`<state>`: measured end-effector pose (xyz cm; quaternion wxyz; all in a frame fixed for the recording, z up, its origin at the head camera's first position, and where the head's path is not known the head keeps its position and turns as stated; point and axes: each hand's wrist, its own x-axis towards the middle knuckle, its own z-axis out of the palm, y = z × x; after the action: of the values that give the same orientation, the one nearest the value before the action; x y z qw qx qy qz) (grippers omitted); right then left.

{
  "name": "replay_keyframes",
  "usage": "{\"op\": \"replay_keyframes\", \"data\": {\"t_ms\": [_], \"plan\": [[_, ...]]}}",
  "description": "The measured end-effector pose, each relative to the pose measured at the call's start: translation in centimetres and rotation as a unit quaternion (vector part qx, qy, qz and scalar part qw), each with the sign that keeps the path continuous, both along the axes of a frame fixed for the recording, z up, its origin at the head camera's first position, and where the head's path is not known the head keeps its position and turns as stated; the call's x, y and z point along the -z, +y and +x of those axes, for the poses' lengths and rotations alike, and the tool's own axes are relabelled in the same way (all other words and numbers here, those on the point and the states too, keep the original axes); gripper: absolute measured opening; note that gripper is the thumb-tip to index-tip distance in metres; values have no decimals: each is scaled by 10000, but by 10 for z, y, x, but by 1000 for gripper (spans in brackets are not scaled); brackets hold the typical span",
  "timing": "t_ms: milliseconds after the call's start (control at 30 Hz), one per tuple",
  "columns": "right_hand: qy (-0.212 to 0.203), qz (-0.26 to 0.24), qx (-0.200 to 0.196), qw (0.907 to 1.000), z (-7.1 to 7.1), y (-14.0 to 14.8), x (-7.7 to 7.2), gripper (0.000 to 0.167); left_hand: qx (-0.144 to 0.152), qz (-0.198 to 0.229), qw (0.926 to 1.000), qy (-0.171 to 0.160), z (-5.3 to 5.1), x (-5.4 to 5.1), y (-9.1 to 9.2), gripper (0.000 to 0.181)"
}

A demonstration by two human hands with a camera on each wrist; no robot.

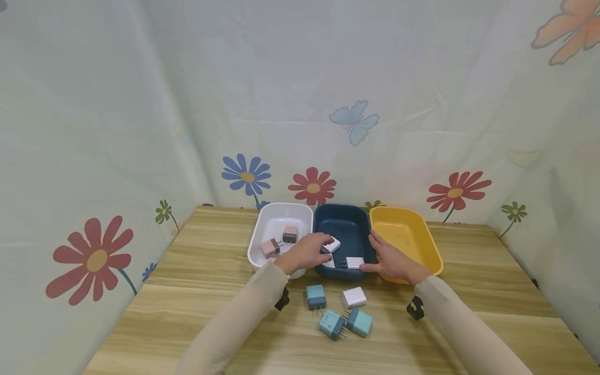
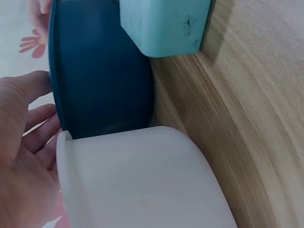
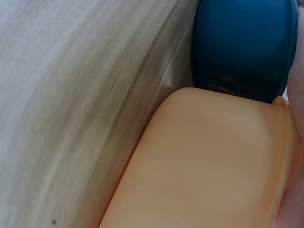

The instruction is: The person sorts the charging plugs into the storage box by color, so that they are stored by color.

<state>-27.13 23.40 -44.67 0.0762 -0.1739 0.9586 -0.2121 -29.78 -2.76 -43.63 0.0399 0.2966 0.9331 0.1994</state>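
Note:
My left hand [image 1: 307,252] reaches over the white bin's edge into the dark blue bin [image 1: 344,213]. Its thumb and forefinger are spread beside a white charger [image 1: 333,245], and another white charger [image 1: 329,262] lies partly under the thumb. In the left wrist view that hand's fingers look loosely bent behind the rims. At the blue bin's right side is my right hand [image 1: 392,260], fingers extended, its thumb at the end of a white charger [image 1: 354,262] with prongs pointing left. The right wrist view shows only a sliver of that hand.
The white bin [image 1: 264,216] on the left holds pink-and-brown chargers [image 1: 290,234]. A yellow bin [image 1: 422,234] adjoins on the right. In front, on the wooden table [image 1: 187,302], lie a white charger [image 1: 354,297] and three teal-and-blue chargers [image 1: 316,297]. A flowered cloth hangs behind.

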Motion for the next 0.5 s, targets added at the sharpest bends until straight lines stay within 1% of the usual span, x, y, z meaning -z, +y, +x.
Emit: {"op": "replay_keyframes", "data": {"t_ms": [133,300,400,500], "plan": [[22,52,-41,10000,0,0,1,107,100,12,9998,159,3,-2,-4,45],[51,72,-14,10000,-1,0,2,108,293,155,9993,199,14,-5,-6,42],[95,75,-44,9999,-1,0,4,107,548,161,9981,247,22,-8,-6,40],[124,91,-57,9999,-1,0,4,107,865,43,9954,409,31,-8,-5,37]]}}
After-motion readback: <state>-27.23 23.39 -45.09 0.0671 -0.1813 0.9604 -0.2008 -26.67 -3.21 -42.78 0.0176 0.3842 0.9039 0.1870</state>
